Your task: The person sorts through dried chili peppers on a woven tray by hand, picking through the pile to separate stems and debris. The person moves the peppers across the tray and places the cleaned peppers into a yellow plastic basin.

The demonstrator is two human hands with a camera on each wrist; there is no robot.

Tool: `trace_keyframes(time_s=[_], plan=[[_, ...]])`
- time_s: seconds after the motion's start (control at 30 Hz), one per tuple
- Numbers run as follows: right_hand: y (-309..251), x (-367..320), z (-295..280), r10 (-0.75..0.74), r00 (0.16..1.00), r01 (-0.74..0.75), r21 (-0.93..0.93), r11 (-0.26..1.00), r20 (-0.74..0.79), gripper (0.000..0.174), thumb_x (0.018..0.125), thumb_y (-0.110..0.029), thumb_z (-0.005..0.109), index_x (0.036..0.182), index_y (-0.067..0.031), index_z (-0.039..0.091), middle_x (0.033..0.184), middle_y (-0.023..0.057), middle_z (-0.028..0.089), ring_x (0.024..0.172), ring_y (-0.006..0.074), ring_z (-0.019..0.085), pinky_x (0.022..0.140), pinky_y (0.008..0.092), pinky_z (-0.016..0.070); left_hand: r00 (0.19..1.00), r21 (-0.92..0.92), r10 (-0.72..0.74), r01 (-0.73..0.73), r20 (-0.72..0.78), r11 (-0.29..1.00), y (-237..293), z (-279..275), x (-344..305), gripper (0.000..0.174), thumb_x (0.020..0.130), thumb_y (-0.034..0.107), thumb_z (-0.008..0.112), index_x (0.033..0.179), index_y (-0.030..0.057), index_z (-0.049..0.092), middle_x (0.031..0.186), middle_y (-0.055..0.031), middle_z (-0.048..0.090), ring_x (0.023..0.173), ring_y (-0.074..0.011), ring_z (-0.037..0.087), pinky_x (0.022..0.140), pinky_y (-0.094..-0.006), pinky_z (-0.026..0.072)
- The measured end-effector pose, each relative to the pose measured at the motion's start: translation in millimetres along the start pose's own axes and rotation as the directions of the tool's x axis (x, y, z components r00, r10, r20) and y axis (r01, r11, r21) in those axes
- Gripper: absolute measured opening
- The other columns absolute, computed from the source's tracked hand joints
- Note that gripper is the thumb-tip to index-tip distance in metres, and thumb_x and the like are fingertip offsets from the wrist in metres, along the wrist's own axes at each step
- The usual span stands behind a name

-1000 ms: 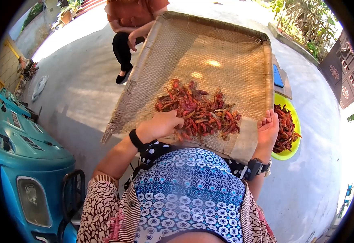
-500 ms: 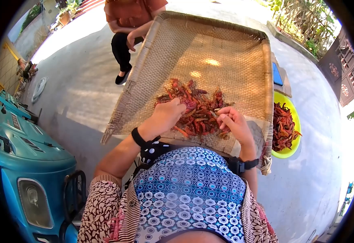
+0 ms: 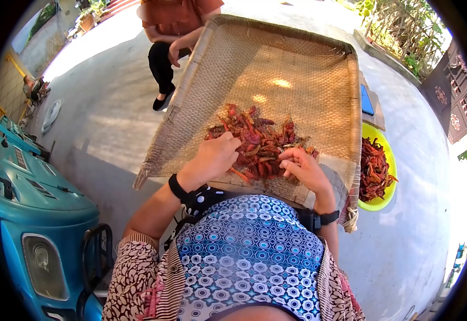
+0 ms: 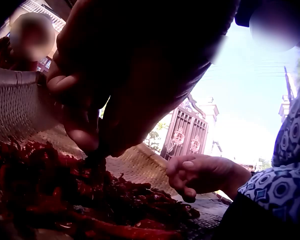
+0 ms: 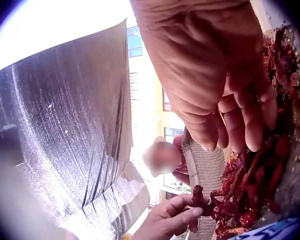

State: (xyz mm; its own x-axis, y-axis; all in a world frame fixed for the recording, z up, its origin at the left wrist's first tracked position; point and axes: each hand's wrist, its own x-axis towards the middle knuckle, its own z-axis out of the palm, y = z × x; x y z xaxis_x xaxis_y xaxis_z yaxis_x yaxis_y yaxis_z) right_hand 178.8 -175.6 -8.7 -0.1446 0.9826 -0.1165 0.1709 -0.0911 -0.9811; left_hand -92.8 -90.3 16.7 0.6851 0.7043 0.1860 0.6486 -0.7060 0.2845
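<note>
A heap of dried red chili peppers (image 3: 255,131) lies on the near part of a large woven bamboo tray (image 3: 303,69). At the heap's left side my left hand (image 3: 209,162) pinches a dark, shriveled chili pepper (image 5: 197,194) between thumb and fingers. My right hand (image 3: 307,170) is over the heap's right edge, its fingers loosely bent and nothing held in them. The right wrist view shows those fingers hanging close over the peppers. To the right of the tray, a yellow-green bowl (image 3: 377,205) holds more red peppers (image 3: 373,174).
A phone (image 3: 366,100) lies on a piece of cardboard (image 3: 378,116) beyond the bowl. Another person (image 3: 177,24) sits by the tray's far left corner. A teal vehicle (image 3: 46,208) stands close on the left. A raised rim (image 3: 355,96) runs along the tray's right side.
My right hand has come from the tray's right edge, where its palm faced up beside the bowl, left to the heap. My left hand has shifted slightly at the heap's left side.
</note>
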Motion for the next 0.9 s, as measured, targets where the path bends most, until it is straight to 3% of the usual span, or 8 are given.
trace_keyframes(time_s=[0.3,0.43,0.57,0.63,0.7,0.77,0.8,0.9], plan=[[-12.5,6.5,20.1,-0.151,0.989,0.151,0.055,0.987,-0.005,0.022,0.092,-0.011,0.06,0.112,-0.0011,0.058,0.093,0.0025,0.061,0.077,0.008,0.058,0.069,0.0244,0.049,0.973,-0.177,0.153,-0.123,0.172,0.976,36.3,7.9,19.6,0.025,0.089,0.017,0.059,0.112,0.009,0.059,0.099,-0.009,0.055,0.086,-0.0297,0.061,0.072,-0.0402,0.0506],[-0.2,7.8,16.6,-0.083,0.99,0.099,0.141,0.985,-0.112,0.016,0.093,-0.012,0.061,0.106,-0.0021,0.059,0.084,0.0012,0.062,0.07,0.0074,0.058,0.062,0.0232,0.0485,0.995,-0.341,0.101,-0.093,0.006,0.935,34.7,12.8,22.2,0.025,0.087,0.015,0.062,0.111,0.0089,0.06,0.097,-0.0083,0.056,0.088,-0.0279,0.061,0.076,-0.0382,0.0493],[3.1,-3.2,-12.5,-0.036,0.942,0.111,0.209,0.972,-0.334,0.015,0.095,-0.017,0.06,0.104,-0.0047,0.06,0.084,0.0014,0.063,0.071,0.0076,0.06,0.062,0.0224,0.0485,0.998,-0.206,0.027,-0.014,0.058,0.978,15.6,-3.0,12.5,0.02,0.084,0.012,0.063,0.103,0.0081,0.06,0.095,-0.0089,0.056,0.087,-0.0267,0.06,0.075,-0.037,0.0489],[0.8,-15.6,-30.5,-0.033,0.837,0.211,0.267,0.94,-0.547,0.015,0.095,-0.019,0.059,0.104,-0.0067,0.06,0.084,0.001,0.063,0.069,0.0079,0.059,0.062,0.0226,0.0483,0.991,-0.174,0.009,0.015,0.137,0.985,0.0,-0.7,4.8,0.019,0.083,0.012,0.063,0.101,0.0081,0.059,0.095,-0.0092,0.056,0.087,-0.0269,0.06,0.074,-0.037,0.049],[15.7,-22.8,-59.8,-0.002,0.715,0.352,0.359,0.864,-0.699,0.018,0.096,-0.022,0.058,0.107,-0.0067,0.06,0.085,0.0012,0.064,0.069,0.0087,0.058,0.062,0.0232,0.0484,0.989,-0.058,0.004,0.004,0.146,0.998,-7.4,5.1,-3.2,0.024,0.082,0.017,0.066,0.103,0.0097,0.057,0.099,-0.0089,0.055,0.087,-0.0279,0.06,0.074,-0.0384,0.0494],[29.5,-30.5,-87.0,0.067,0.615,0.637,0.545,0.544,-0.786,0.023,0.097,-0.025,0.057,0.11,-0.006,0.059,0.088,0.0026,0.065,0.07,0.0102,0.058,0.062,0.0246,0.0492,0.99,-0.032,0.001,0.004,0.138,0.999,-4.6,3.4,-7.2,0.027,0.082,0.021,0.068,0.105,0.0105,0.056,0.1,-0.0089,0.054,0.086,-0.0285,0.06,0.074,-0.0391,0.0496],[30.6,-36.5,-92.7,0.029,0.617,0.728,0.584,0.358,-0.787,0.027,0.098,-0.028,0.055,0.113,-0.005,0.057,0.093,0.0034,0.066,0.072,0.0115,0.058,0.063,0.0257,0.05,0.994,-0.03,-0.012,0.016,0.106,0.999,-4.7,5.9,-6.9,0.029,0.082,0.022,0.068,0.106,0.0111,0.056,0.1,-0.0087,0.054,0.087,-0.0286,0.06,0.074,-0.0394,0.0497],[35.0,-42.2,-100.0,0.094,0.663,0.691,0.656,0.302,-0.742,0.025,0.098,-0.028,0.055,0.111,-0.0064,0.058,0.093,0.0007,0.065,0.071,0.0101,0.054,0.063,0.0255,0.0479,0.999,-0.055,-0.029,0.031,0.041,0.998,-0.1,13.3,-2.0,0.032,0.082,0.025,0.069,0.108,0.0122,0.056,0.099,-0.0084,0.052,0.087,-0.0288,0.06,0.074,-0.04,0.0497]])
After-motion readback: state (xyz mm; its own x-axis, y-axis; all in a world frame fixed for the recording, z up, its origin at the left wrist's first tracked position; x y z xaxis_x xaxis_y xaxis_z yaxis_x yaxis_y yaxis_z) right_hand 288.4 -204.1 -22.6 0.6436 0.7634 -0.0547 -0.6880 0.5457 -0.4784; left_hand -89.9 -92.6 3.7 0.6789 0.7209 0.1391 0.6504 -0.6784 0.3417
